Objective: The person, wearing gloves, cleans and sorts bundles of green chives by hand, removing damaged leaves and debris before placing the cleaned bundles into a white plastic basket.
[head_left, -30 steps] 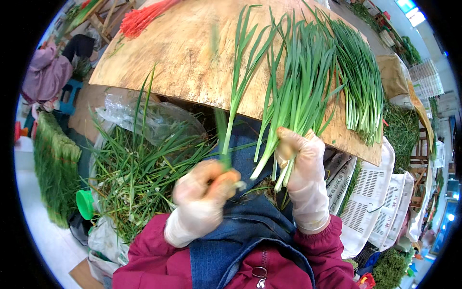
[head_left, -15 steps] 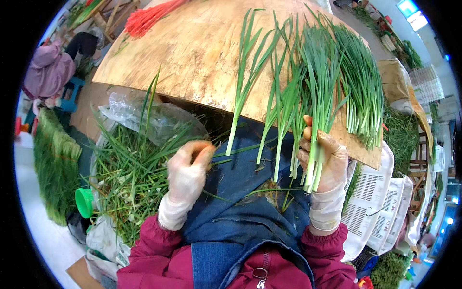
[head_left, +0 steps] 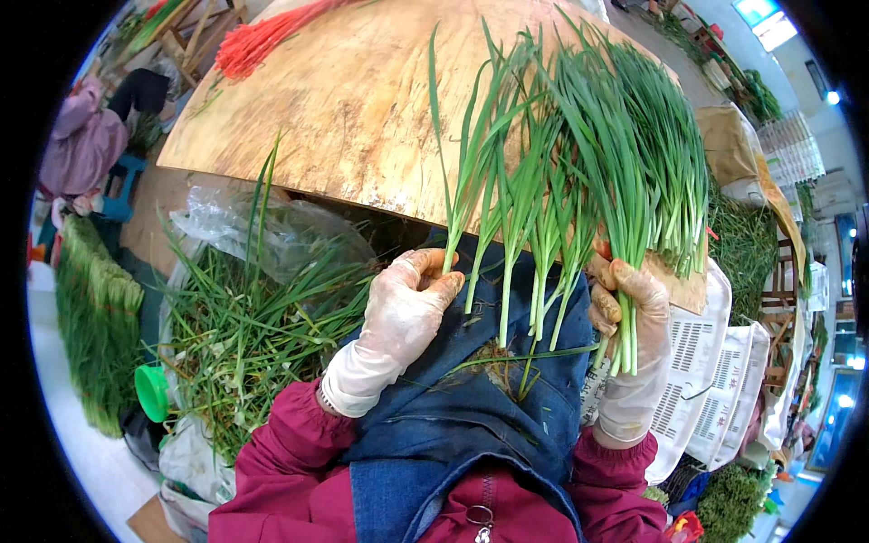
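Observation:
My left hand [head_left: 403, 303], in a whitish glove, pinches the white stem end of a garlic chive stalk [head_left: 455, 204] at the board's near edge. My right hand [head_left: 638, 317], gloved too, is closed around a small bunch of garlic chives [head_left: 626, 226], whose pale ends stick out below the fingers. Between the hands, several loose chives [head_left: 509, 262] lie with their stems hanging over the edge. A thick pile of chives [head_left: 665, 154] rests on the right of the wooden board [head_left: 335, 118].
Red ties [head_left: 262, 45] lie at the board's far left. Below, left of my lap, is a heap of chive scraps [head_left: 244, 344] beside a clear plastic bag [head_left: 272, 226]. A green cup [head_left: 152, 394] and a chive bundle [head_left: 95, 317] stand farther left. A person [head_left: 86, 136] sits at the upper left.
My left hand has moved right and up from above the scraps and now pinches a chive stalk. My right hand has shifted slightly right and down, still holding its bunch.

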{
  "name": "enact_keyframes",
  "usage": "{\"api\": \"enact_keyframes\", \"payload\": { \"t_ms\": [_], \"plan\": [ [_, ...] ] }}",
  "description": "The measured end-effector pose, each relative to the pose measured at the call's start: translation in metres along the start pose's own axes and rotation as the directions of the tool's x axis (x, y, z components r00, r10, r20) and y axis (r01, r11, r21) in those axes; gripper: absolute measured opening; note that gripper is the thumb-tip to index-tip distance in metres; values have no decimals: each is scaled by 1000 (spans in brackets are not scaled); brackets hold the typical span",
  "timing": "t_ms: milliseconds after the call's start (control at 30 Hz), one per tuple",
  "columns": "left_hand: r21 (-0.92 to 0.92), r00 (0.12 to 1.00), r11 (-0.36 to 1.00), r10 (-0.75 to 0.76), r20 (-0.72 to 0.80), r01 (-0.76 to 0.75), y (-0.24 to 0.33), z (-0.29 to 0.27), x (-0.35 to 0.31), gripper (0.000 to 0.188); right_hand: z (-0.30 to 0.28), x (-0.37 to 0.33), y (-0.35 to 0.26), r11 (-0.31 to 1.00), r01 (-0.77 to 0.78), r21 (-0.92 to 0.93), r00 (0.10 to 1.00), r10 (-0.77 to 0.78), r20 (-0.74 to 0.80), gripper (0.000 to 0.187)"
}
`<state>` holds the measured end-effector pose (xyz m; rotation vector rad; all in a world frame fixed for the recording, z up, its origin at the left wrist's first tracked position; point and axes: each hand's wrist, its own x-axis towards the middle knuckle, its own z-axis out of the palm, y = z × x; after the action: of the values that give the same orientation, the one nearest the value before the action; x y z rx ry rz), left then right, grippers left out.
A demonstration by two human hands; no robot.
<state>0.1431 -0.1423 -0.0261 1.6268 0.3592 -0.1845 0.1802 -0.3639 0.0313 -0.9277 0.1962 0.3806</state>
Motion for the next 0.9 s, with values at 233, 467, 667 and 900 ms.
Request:
{"api": "enact_keyframes", "payload": {
  "t_ms": [233, 467, 667, 900],
  "plan": [
    [-294, 981, 944, -103, 166, 149, 2, 17, 8, 31, -19, -2, 12, 915, 53, -401, 873, -238, -426, 20],
    [235, 911, 881, 383, 151, -409, 18, 57, -14, 31, -8, 5, 47, 997, -34, 67, 964, 50, -261, 28],
    [679, 737, 383, 576, 354, -626, 27, 72, -24, 33, 13, 1, 56, 977, -112, 184, 978, 141, -154, 19],
    [591, 751, 548, 641, 158, -593, 40, 39, 36, 23, -11, -5, 46, 977, -201, 66, 959, 210, -188, 18]
  ]
}}
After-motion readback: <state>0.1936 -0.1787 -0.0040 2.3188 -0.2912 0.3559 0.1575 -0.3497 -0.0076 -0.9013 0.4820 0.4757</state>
